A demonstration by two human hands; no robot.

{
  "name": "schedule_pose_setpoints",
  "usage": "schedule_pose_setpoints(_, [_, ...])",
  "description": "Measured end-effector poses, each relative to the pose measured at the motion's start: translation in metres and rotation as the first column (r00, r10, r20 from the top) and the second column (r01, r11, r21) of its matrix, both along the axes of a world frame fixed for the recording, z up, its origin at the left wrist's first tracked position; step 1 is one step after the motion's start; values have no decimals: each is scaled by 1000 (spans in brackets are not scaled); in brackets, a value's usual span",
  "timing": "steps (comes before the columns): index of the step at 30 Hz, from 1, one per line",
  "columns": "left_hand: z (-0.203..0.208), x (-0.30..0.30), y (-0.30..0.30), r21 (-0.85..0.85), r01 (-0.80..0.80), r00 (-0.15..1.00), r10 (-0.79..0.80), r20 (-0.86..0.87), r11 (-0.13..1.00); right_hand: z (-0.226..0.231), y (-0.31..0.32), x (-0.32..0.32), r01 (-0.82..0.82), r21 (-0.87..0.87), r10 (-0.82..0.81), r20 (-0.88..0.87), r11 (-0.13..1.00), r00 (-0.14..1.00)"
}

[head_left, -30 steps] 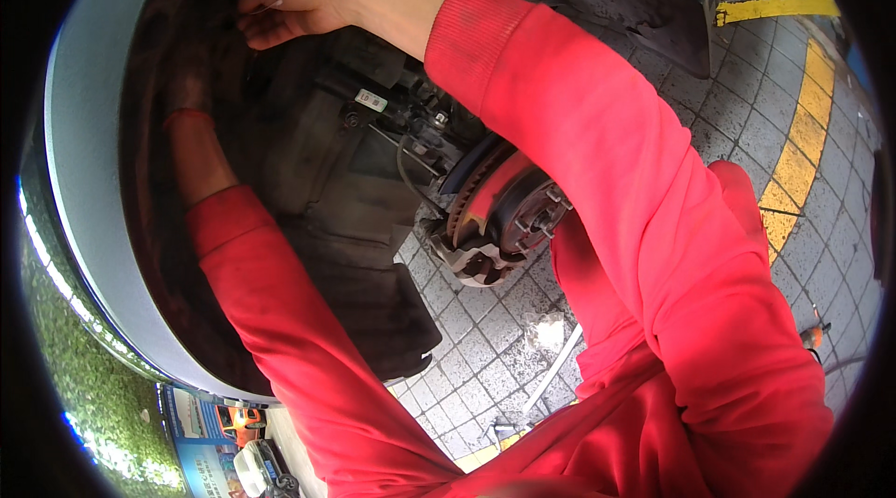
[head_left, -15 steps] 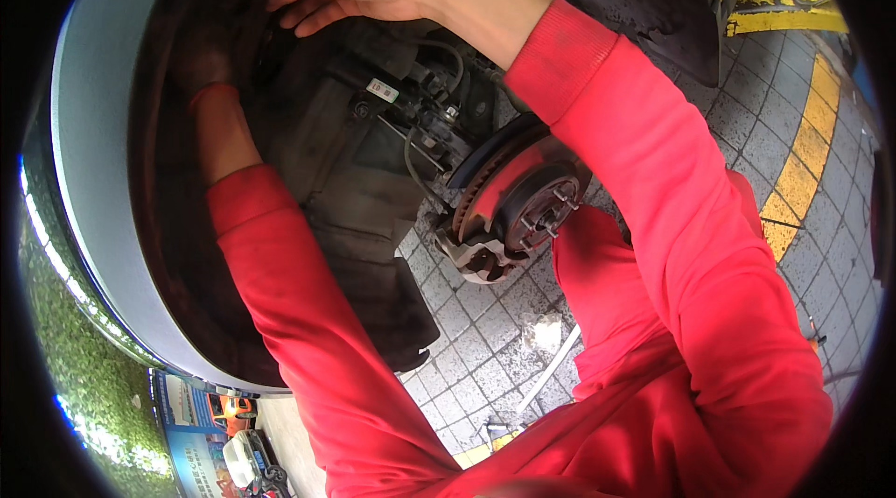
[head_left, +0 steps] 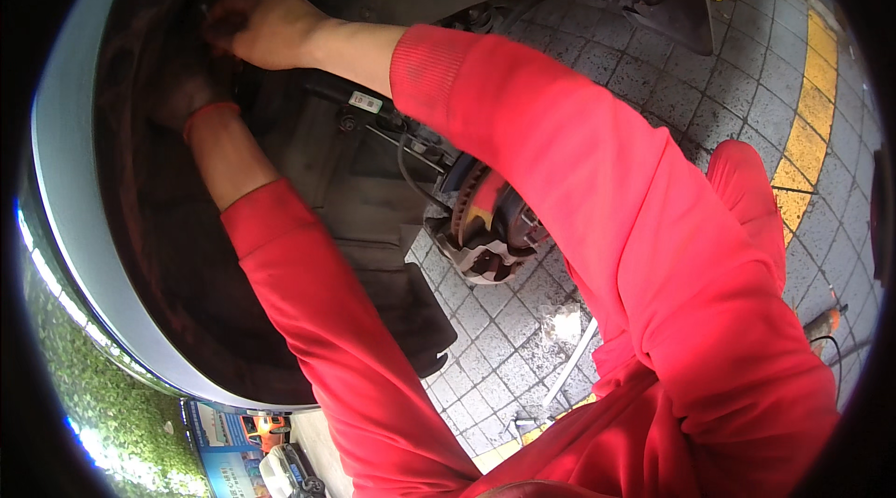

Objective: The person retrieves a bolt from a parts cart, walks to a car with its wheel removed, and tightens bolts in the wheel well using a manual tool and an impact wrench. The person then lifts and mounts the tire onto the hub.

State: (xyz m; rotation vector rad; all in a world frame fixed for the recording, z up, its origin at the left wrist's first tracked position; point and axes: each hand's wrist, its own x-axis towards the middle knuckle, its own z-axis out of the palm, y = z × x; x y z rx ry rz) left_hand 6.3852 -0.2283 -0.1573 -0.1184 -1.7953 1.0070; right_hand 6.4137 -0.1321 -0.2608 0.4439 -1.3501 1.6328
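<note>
Inside wheel arch (head_left: 201, 288): my right hand (head_left: 271, 27), left hand (head_left: 180, 95).
Right fingers curled, left shadowed; can't tell either's grip.

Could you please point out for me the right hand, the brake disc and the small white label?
Right hand (head_left: 271, 29): head view, on the back of the hand.
Brake disc (head_left: 487, 196): head view, on its reddish-looking face.
White label (head_left: 365, 102): head view, on its middle.

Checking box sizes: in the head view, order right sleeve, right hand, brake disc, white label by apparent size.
1. Right sleeve
2. Right hand and brake disc: too alike to rank; sleeve partly hides the disc
3. White label
</note>
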Motion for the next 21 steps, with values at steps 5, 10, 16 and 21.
schedule_pose_setpoints(5, [0, -31, -18, -56, 151, 982, -156, -104, 987, -6, -3, -6, 253, -7, -253, -61, 967, 966])
schedule_pose_setpoints(10, [13, -83, -51, -26, 521, 853, -522, 4, 853, -7, -5, -9, 241, 38, -238, -62, 970, 969])
schedule_pose_setpoints(16, [6, -79, -59, -66, 621, 784, -621, 16, 781, -2, -9, -11, -11, -175, -1, -66, 985, 998])
schedule_pose_setpoints(21, [-8, -38, -46, 438, 849, 297, -952, 70, 297, -3, -13, -11, 404, -30, -403, -174, 914, 898])
